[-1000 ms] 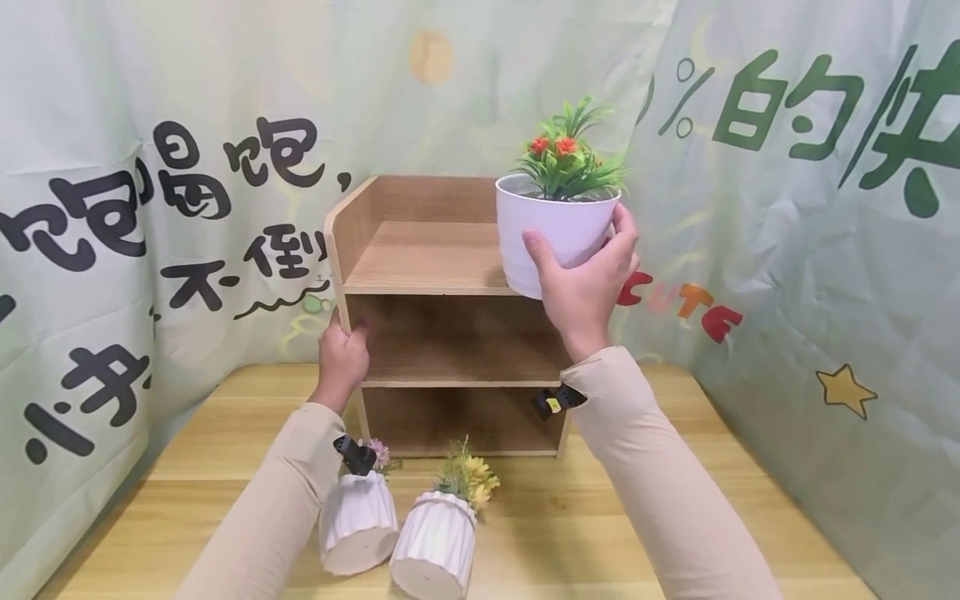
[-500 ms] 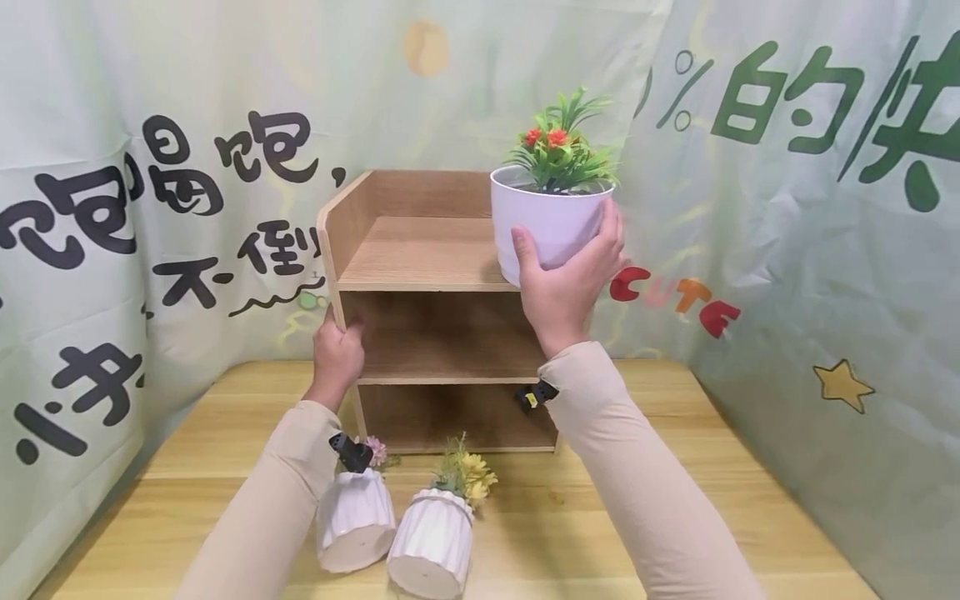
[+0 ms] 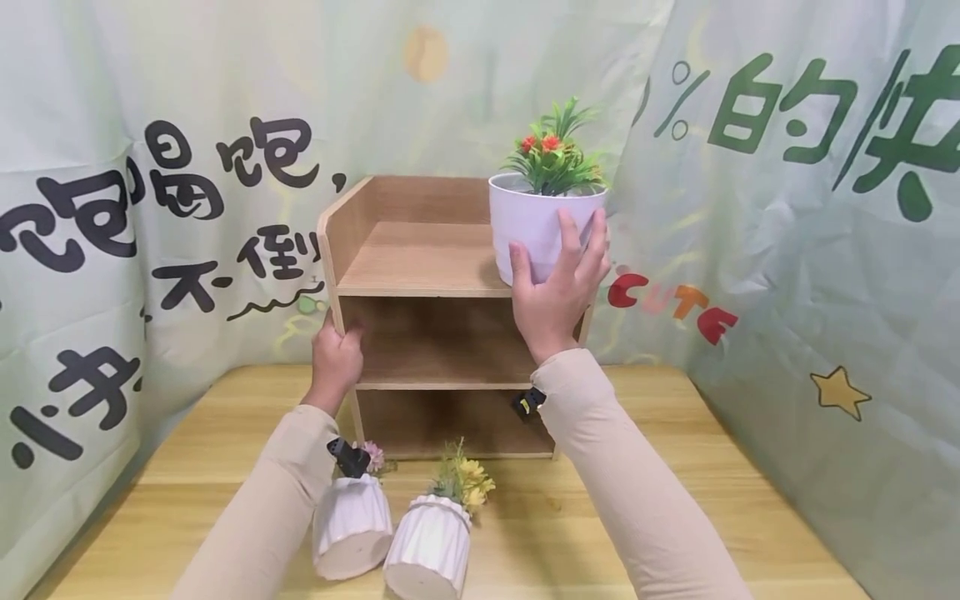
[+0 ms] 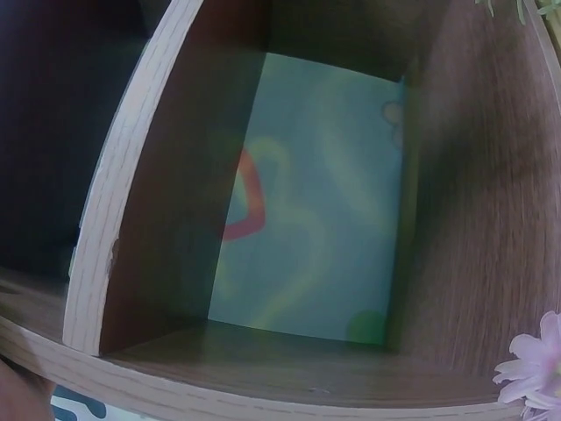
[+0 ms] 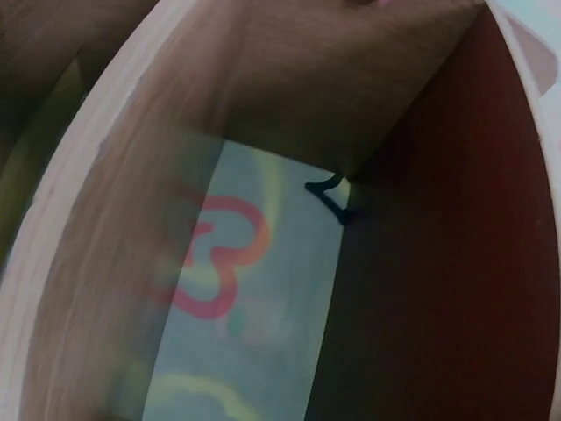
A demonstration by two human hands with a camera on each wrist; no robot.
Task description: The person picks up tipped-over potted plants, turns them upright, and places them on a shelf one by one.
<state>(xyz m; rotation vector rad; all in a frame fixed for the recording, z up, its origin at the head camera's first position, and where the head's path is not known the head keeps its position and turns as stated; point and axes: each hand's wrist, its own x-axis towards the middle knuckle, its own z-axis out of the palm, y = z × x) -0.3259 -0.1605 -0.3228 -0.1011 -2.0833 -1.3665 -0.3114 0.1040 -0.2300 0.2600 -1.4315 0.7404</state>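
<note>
A three-tier wooden shelf (image 3: 423,258) stands on the table. In the head view my left hand (image 3: 335,362) grips the edge of its left side panel. A white pot (image 3: 525,225) with a green plant and red flowers (image 3: 555,162) sits at the right end of the top tier. My right hand (image 3: 555,292) rests its thumb and fairly straight, spread fingers on the pot's front. What lies behind the pot is hidden. Both wrist views look into the shelf's compartments, a board (image 4: 131,175) crossing the left one and a side panel (image 5: 456,246) showing in the right one.
Two white fluted pots lie tipped in front of the shelf: one with pink flowers (image 3: 352,529), one with yellow flowers (image 3: 429,546). The wooden table (image 3: 675,500) extends to both sides. A printed curtain (image 3: 787,275) hangs around the back and sides.
The white pot has moved slightly left over the top tier. My right hand's fingers have shifted from the pot's right side to its front. My left hand stays on the side panel.
</note>
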